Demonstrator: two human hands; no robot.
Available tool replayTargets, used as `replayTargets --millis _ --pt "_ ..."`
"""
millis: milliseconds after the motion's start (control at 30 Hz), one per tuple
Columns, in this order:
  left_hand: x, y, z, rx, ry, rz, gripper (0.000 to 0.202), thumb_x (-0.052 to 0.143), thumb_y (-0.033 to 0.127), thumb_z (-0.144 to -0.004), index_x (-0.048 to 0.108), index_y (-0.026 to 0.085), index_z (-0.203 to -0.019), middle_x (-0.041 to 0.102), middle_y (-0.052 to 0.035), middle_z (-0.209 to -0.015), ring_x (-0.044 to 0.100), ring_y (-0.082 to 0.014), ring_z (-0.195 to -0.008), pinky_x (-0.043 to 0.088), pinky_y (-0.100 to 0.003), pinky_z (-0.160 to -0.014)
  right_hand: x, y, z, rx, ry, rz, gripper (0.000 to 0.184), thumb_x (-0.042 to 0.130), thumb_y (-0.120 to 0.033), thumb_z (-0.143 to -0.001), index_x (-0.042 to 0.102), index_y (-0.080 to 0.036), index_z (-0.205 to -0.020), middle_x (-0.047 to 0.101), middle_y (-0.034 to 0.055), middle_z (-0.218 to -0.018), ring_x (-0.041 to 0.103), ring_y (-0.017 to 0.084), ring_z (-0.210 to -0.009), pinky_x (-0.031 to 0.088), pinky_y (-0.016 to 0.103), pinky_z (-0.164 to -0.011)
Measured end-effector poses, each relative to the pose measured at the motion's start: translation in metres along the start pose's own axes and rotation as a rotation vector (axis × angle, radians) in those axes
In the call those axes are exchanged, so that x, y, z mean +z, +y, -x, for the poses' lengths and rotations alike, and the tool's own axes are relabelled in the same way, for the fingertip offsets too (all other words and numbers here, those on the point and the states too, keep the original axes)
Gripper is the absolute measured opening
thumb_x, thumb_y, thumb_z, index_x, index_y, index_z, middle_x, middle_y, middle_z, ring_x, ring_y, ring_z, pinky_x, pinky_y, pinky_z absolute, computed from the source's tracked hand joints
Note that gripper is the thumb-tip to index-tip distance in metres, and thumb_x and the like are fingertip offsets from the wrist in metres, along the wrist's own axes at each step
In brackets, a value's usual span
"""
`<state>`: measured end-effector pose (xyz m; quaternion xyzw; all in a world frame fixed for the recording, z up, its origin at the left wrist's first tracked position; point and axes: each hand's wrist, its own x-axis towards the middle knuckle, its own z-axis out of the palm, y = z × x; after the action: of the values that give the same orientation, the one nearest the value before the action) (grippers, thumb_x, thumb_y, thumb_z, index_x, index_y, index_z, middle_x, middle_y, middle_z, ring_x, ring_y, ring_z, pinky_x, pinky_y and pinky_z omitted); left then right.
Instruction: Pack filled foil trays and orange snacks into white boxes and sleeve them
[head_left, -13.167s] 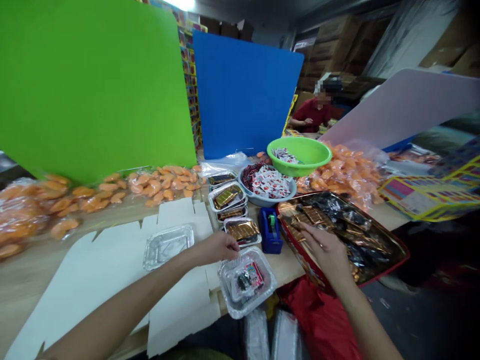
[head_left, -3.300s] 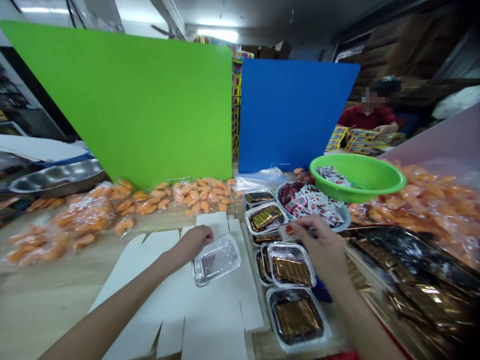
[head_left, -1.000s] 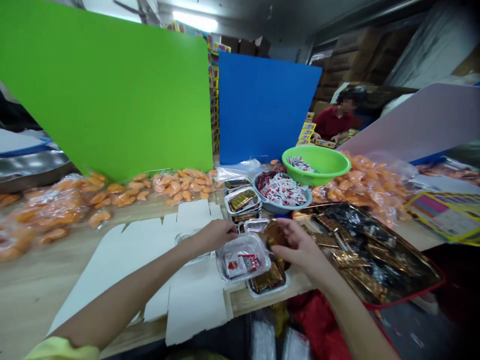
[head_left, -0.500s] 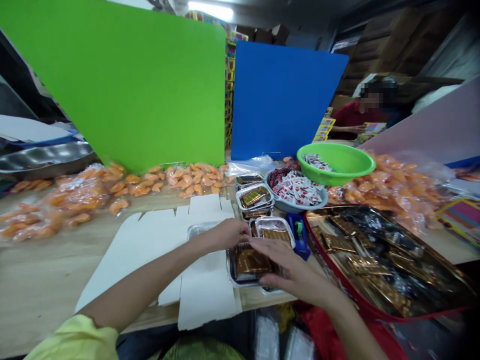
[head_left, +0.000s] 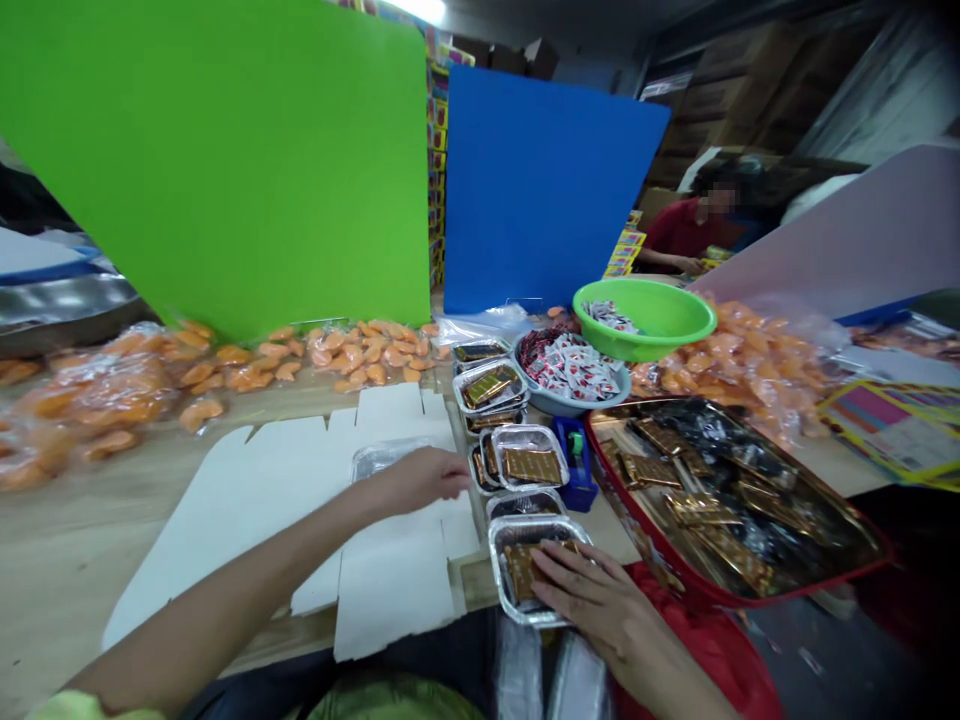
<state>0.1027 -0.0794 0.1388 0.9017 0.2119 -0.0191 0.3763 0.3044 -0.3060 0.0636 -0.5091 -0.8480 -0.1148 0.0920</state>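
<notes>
While the right hand (head_left: 592, 600) lies, fingers slightly spread, on a gold packet (head_left: 519, 572) in a foil tray (head_left: 517, 612) on the near side of the blue tape dispenser (head_left: 577, 490), the left hand (head_left: 420, 480) hovers left of that dispenser over white cardboard (head_left: 285, 480); its fingers bend close together, and whether they pinch anything I cannot tell. Just left of the dispenser stand more foil trays (head_left: 525, 437). Right of it, a red-sided tin (head_left: 631, 515) holds gold and dark packets. Beyond it sits a pale blue basin (head_left: 570, 405) of sachets (head_left: 581, 365).
</notes>
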Motion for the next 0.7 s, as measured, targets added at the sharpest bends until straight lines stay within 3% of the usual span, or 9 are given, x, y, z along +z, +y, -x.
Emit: replayTargets --millis 167,267,333,467,567,633,700 --pt "-0.027 -0.066 0.017 -0.223 0.277 -0.289 0.020 0.043 0.029 -0.079 0.060 0.019 -0.079 0.061 -0.0020 -0.078 0.053 -0.0149 -0.069 0.037 -0.023 -0.061 0.031 0.027 0.007 0.101 -0.088 -0.105 0.044 0.040 -0.025 -0.086 0.037 -0.039 -0.128 0.044 -0.0051 -0.130 0.038 0.015 -0.122 0.032 0.036 -0.097" --pt "-0.040 -0.101 0.027 -0.261 0.354 -0.395 0.023 0.048 0.034 -0.077 0.061 0.018 -0.087 0.058 -0.0063 -0.086 0.054 -0.0186 -0.077 0.039 -0.026 -0.068 0.051 0.036 -0.001 0.136 -0.061 -0.118 0.043 0.042 -0.024 -0.085 0.040 -0.041 -0.125 0.048 -0.0052 -0.127 0.039 0.016 -0.121 0.029 0.038 -0.099" --pt "-0.043 -0.115 0.031 -0.245 0.362 -0.416 0.026 0.052 0.037 -0.074 0.061 0.018 -0.090 0.057 -0.0080 -0.088 0.053 -0.0207 -0.082 0.039 -0.028 -0.071 0.052 0.032 -0.008 0.163 -0.038 -0.101 0.048 0.044 -0.024 -0.084 0.036 -0.036 -0.129 0.045 -0.0025 -0.130 0.033 0.019 -0.125 0.025 0.041 -0.101" --pt "-0.041 -0.121 0.027 -0.234 0.292 -0.361 0.018 0.056 0.034 -0.070 0.059 0.019 -0.079 0.059 -0.0039 -0.081 0.053 -0.0182 -0.075 0.037 -0.025 -0.064 0.023 0.013 -0.017 0.226 -0.051 -0.054 0.064 0.051 -0.039 -0.080 0.022 -0.030 -0.137 0.035 0.0011 -0.137 0.020 0.025 -0.130 0.013 0.048 -0.104" --pt "-0.040 -0.119 0.023 -0.279 0.232 -0.298 0.015 0.052 0.033 -0.071 0.058 0.020 -0.071 0.059 0.0002 -0.069 0.053 -0.0153 -0.064 0.033 -0.022 -0.058 -0.002 0.011 -0.019 0.272 0.032 -0.060 0.072 0.053 -0.053 -0.075 0.025 -0.030 -0.136 0.035 0.0027 -0.137 0.024 0.027 -0.129 0.014 0.045 -0.105" --pt "-0.043 -0.118 0.023 -0.311 0.240 -0.240 0.019 0.049 0.037 -0.073 0.057 0.020 -0.069 0.058 0.0016 -0.064 0.052 -0.0147 -0.061 0.031 -0.022 -0.055 -0.011 0.027 -0.023 0.375 0.158 -0.083 0.055 0.052 -0.046 -0.078 0.037 -0.031 -0.129 0.045 0.0028 -0.130 0.037 0.025 -0.122 0.024 0.042 -0.100" --pt "-0.047 -0.115 0.023 -0.335 0.258 -0.156 0.024 0.047 0.041 -0.074 0.056 0.020 -0.068 0.056 0.0026 -0.060 0.050 -0.0139 -0.058 0.030 -0.021 -0.053 -0.014 0.057 -0.033 0.561 0.317 -0.111 0.031 0.047 -0.036 -0.083 0.052 -0.028 -0.113 0.059 0.0034 -0.113 0.051 0.022 -0.107 0.035 0.038 -0.090"
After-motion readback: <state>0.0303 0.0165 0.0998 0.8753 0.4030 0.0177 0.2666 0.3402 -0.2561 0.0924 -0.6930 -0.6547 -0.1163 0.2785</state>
